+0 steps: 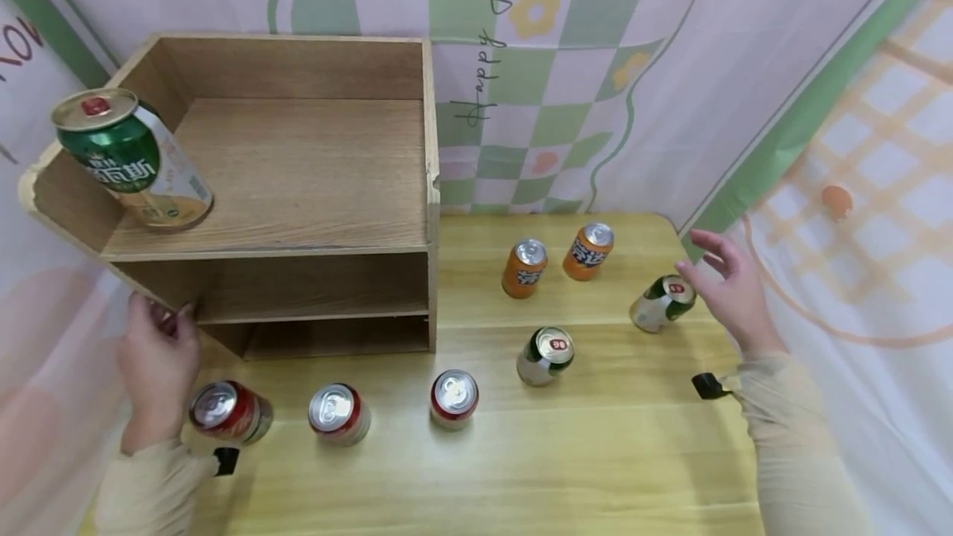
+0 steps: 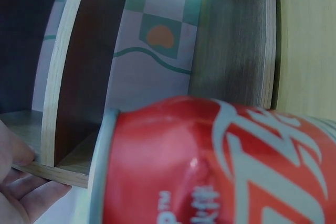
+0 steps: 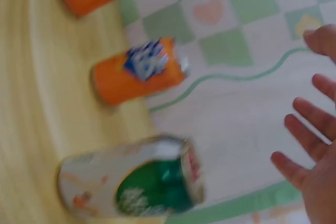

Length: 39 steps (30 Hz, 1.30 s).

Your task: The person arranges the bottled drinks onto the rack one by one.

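Observation:
My left hand (image 1: 160,358) pinches the left side panel of a wooden shelf (image 1: 428,288), thumb inside and fingers outside. Close to that wrist stands a red cola can (image 1: 232,413), large in the left wrist view. On the shelf's top level, at its front left corner, is a green-and-white can (image 1: 141,164). My right hand (image 1: 733,292) hovers beside another green-and-white can (image 1: 663,303) at the table's right side. Its fingers are spread and loosely bent, with nothing between them in the right wrist view.
Two more red cans (image 1: 339,413) (image 1: 454,399) stand along the front of the shelf. A green-and-white can (image 1: 545,356) is mid-table. Two orange cans (image 1: 524,269) (image 1: 588,251) stand towards the back. Printed curtains (image 1: 536,89) enclose the wooden table (image 1: 596,453).

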Each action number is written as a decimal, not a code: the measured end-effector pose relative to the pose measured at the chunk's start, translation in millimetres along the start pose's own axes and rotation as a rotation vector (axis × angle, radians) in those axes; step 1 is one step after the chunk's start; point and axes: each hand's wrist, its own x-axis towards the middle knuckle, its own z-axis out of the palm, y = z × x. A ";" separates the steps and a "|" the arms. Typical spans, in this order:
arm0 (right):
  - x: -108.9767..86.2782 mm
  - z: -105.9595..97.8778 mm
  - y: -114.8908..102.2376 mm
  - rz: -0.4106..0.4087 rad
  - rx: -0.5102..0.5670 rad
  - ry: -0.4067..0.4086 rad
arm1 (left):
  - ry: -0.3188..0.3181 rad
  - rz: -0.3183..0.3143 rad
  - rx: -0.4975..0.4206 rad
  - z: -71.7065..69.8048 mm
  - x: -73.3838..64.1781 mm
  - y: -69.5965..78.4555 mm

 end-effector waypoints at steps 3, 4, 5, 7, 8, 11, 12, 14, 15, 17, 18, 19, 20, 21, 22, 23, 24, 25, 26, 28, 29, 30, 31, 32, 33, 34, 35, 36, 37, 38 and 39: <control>-2.1 1.3 15.8 -0.015 -0.001 0.029 | 0.002 0.009 -0.003 -0.5 -0.4 1.1; -3.0 1.4 21.2 -0.019 0.004 0.034 | 0.005 0.014 -0.002 -0.6 -0.4 1.5; -3.9 1.5 25.9 -0.021 0.010 0.037 | 0.007 0.019 -0.002 -0.6 -0.4 1.5; -6.1 1.0 35.5 -0.011 0.013 0.030 | 0.009 0.028 -0.006 -0.7 -0.3 1.4; -7.3 0.7 40.0 -0.001 0.010 0.022 | 0.010 0.033 -0.006 -0.7 -0.3 1.0; -10.2 -0.5 50.9 0.031 -0.023 -0.021 | 0.007 0.035 -0.001 -0.4 -0.2 0.2; -10.6 -0.9 54.3 0.044 -0.038 -0.041 | 0.005 0.032 -0.003 -0.6 -0.3 0.2; -11.0 -0.8 59.8 0.063 -0.065 -0.080 | 0.003 0.023 -0.007 -1.0 -0.7 0.6; -11.1 -0.5 62.3 0.068 -0.074 -0.099 | 0.001 0.019 -0.011 -1.2 -0.8 0.9; -11.2 0.6 67.7 0.081 -0.079 -0.130 | 0.000 0.014 -0.013 -1.9 -0.9 1.6; -11.3 1.3 70.6 0.088 -0.074 -0.139 | 0.000 0.014 -0.014 -2.2 -0.9 1.9; -11.5 2.1 73.1 0.095 -0.065 -0.147 | -0.001 0.016 -0.012 -2.3 -0.9 2.0; -11.8 3.0 75.5 0.097 -0.052 -0.153 | -0.001 0.019 -0.011 -2.3 -0.8 1.8; -12.3 3.8 78.0 0.098 -0.039 -0.159 | -0.001 0.024 -0.007 -2.3 -0.7 1.8; -12.8 4.6 79.9 0.100 -0.030 -0.164 | 0.000 0.029 -0.002 -2.3 -0.7 1.5; -13.2 5.3 81.8 0.102 -0.025 -0.172 | -0.001 0.033 0.000 -2.1 -0.7 1.3; -13.8 6.0 83.2 0.104 -0.016 -0.181 | -0.001 0.035 0.000 -2.0 -0.7 1.1; -14.7 6.6 84.2 0.106 -0.009 -0.191 | -0.002 0.036 0.001 -1.8 -0.9 0.8; -15.5 7.2 85.2 0.107 -0.007 -0.198 | -0.002 0.036 0.000 -1.7 -0.9 0.7; -16.5 8.5 86.3 0.116 -0.015 -0.210 | -0.004 0.036 0.003 -1.3 -0.9 0.4; -16.9 9.2 86.6 0.119 -0.017 -0.216 | -0.004 0.034 0.003 -1.1 -0.9 0.4; -17.1 10.1 86.9 0.119 -0.017 -0.219 | -0.004 0.033 0.005 -1.0 -0.9 0.3; -17.2 11.2 87.2 0.116 -0.019 -0.221 | -0.005 0.032 0.006 -0.9 -0.9 0.3; -17.2 12.1 87.9 0.114 -0.019 -0.221 | -0.004 0.032 0.007 -0.8 -0.9 0.4; -17.5 13.1 88.4 0.108 -0.018 -0.219 | -0.004 0.030 0.009 -0.8 -0.8 0.5; -17.6 13.9 89.0 0.102 -0.018 -0.219 | -0.004 0.029 0.010 -0.9 -0.8 0.6; -17.9 14.5 89.5 0.100 -0.016 -0.220 | -0.003 0.028 0.011 -1.0 -0.7 0.8; -18.0 14.8 90.2 0.098 -0.014 -0.221 | -0.005 0.028 0.009 -1.0 -0.6 0.9; -18.1 15.0 90.7 0.099 -0.017 -0.222 | -0.005 0.027 0.009 -1.2 -0.6 1.0; -18.2 14.8 91.1 0.100 -0.017 -0.225 | -0.006 0.026 0.007 -1.3 -0.6 1.1; -18.3 14.6 91.3 0.101 -0.016 -0.229 | -0.007 0.026 0.005 -1.3 -0.5 1.2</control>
